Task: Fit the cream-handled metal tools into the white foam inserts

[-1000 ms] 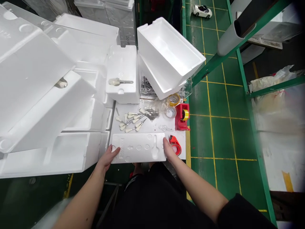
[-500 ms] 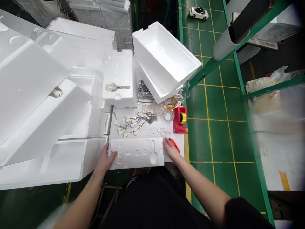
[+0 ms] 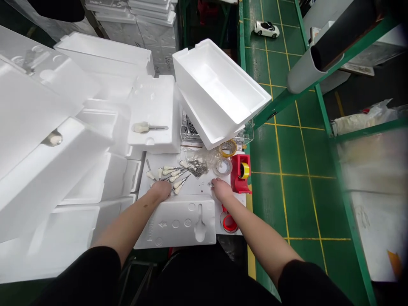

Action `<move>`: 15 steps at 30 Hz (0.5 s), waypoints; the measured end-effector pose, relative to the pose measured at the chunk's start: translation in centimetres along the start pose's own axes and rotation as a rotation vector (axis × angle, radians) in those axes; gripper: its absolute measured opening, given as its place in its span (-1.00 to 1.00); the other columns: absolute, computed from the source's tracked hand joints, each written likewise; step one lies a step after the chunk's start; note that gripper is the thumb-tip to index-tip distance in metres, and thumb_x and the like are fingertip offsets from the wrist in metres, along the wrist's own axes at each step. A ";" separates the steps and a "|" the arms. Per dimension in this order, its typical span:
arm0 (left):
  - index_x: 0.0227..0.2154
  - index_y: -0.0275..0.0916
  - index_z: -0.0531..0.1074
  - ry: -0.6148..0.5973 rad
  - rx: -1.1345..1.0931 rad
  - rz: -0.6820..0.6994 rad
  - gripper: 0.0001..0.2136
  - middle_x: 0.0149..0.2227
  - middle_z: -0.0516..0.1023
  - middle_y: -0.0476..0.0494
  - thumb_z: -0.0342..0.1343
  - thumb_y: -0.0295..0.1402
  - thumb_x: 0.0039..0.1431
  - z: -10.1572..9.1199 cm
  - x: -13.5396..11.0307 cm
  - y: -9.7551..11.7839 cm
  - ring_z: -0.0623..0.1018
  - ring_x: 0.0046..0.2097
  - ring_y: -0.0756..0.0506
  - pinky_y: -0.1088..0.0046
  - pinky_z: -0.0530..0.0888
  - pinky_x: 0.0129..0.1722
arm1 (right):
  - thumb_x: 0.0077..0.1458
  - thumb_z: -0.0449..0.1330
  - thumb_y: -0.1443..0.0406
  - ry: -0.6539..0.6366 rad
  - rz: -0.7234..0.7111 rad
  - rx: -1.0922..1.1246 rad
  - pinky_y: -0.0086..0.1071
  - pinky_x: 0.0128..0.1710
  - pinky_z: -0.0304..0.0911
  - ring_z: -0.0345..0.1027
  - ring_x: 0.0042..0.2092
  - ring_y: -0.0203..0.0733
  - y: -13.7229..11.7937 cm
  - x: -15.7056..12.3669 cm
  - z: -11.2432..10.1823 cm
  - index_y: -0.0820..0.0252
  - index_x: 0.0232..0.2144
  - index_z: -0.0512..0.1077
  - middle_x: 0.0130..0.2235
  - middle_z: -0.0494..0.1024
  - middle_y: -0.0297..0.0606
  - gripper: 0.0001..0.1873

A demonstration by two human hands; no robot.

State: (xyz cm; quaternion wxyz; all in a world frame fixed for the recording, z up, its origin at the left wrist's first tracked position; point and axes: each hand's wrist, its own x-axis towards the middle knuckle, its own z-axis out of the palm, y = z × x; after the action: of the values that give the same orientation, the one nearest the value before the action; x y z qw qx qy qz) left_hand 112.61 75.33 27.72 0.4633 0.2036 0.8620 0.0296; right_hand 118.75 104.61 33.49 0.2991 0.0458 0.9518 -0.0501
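Observation:
My left hand (image 3: 161, 190) reaches into a loose pile of metal-shanked tools with cream ends (image 3: 174, 173). Its fingers curl down among them, and whatever they grip is hidden. My right hand (image 3: 222, 190) is closed at the fingertips on a small clear plastic piece (image 3: 211, 184), mostly covered by the fingers. Between my forearms lies a white foam lid (image 3: 181, 233) with a spoon-shaped hollow, circles and an arrow moulded in it. Another cream-ended tool in clear wrap (image 3: 149, 127) rests on a white foam box (image 3: 153, 100).
Foam boxes (image 3: 86, 174) crowd the left, and tilted open ones (image 3: 219, 80) stand behind a wire-like tray (image 3: 190, 134). A red tape dispenser (image 3: 240, 180), clear tape roll (image 3: 223, 167), yellow tape roll (image 3: 228, 148) and red ring-shaped object (image 3: 230, 223) lie right. A green post (image 3: 270, 106) rises beyond.
Both hands have left the ends of the foam lid and moved forward. The left is now at the tool pile, the right on the clear plastic piece. The view has shifted slightly.

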 end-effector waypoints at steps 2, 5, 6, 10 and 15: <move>-0.27 -0.33 0.52 -0.042 0.048 0.008 -0.80 -0.22 0.59 -0.16 0.20 -0.25 0.25 0.3 0.6 0.2 0.58 -0.13 -0.13 0.16 0.52 -0.05 | 0.23 0.17 0.30 0.035 0.021 0.036 -0.33 -0.19 0.26 0.47 -0.12 -0.10 0.5 -0.4 -0.7 0.11 -0.07 0.43 -0.09 0.56 -0.15 -0.79; -0.26 -0.34 0.52 -0.037 0.088 0.035 -0.81 -0.17 0.60 -0.20 0.19 -0.27 0.26 0.3 0.7 0.1 0.57 -0.08 -0.15 0.14 0.50 -0.01 | 0.20 0.22 0.23 0.160 0.027 0.354 -0.33 -0.17 0.29 0.48 -0.16 -0.13 1.0 -1.9 -2.9 0.13 -0.14 0.46 -0.18 0.61 -0.21 -0.81; -0.25 -0.34 0.52 -0.024 0.092 0.047 -0.81 -0.16 0.60 -0.20 0.19 -0.28 0.26 0.2 0.5 0.1 0.57 -0.07 -0.15 0.13 0.49 0.00 | 0.16 0.25 0.22 0.208 0.001 0.545 -0.32 -0.16 0.30 0.48 -0.17 -0.13 1.0 -2.7 -3.9 0.14 -0.19 0.48 -0.20 0.61 -0.22 -0.83; -0.28 -0.35 0.52 0.039 0.075 0.092 -0.88 -0.20 0.61 -0.28 0.12 -0.40 0.24 -0.6 -1.4 -0.7 0.60 -0.14 -0.20 0.15 0.50 -0.10 | 0.05 0.37 0.22 0.354 -0.284 1.127 -0.23 -0.04 0.34 0.45 -0.04 -0.12 -0.1 -7.8 -9.0 0.11 -0.33 0.53 -0.08 0.58 -0.21 -0.86; -0.28 -0.26 0.46 0.229 -0.014 0.191 -0.84 -0.26 0.60 -0.32 -0.02 -0.37 0.23 -2.6 -7.2 -1.9 0.59 -0.21 -0.29 0.23 0.44 -0.21 | 0.04 0.41 0.28 0.466 -0.563 1.249 -0.16 -0.05 0.39 0.44 -0.09 -0.13 -4.3 -16.5 -15.0 -0.03 -0.29 0.58 -0.15 0.54 -0.27 -0.85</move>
State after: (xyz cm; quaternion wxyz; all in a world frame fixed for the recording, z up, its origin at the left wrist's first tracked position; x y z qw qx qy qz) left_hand 113.42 71.25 34.39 0.3584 0.2768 0.8857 0.1026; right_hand 123.29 101.27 55.52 -0.0177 -0.0293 0.7603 -0.6487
